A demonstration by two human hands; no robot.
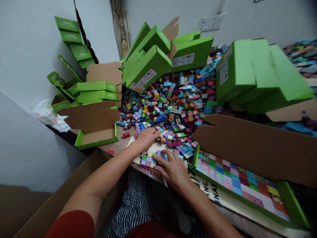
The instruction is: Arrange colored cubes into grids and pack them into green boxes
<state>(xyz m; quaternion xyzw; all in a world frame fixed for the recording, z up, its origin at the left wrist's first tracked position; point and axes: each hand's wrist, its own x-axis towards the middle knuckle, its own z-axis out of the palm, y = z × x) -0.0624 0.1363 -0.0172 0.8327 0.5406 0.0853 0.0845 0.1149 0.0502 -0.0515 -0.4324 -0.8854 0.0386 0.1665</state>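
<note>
A large heap of small multicoloured patterned cubes (168, 102) covers the tabletop in front of me. My left hand (146, 138) lies flat with spread fingers on loose cubes at the heap's near edge. My right hand (172, 170) presses its fingertips against a small cluster of cubes (151, 159) on a white card sheet (148, 150). Neither hand grips anything. To the right, an open green box (239, 178) holds tightly packed rows of cubes, and its brown cardboard lid (260, 148) stands raised.
Stacked green boxes (148, 62) lean at the back, with more on the right (260, 72) and left (96, 92). An open green box (95, 138) sits left of my hands. A brown carton (61, 188) stands lower left, and a wall socket (210, 23) is above.
</note>
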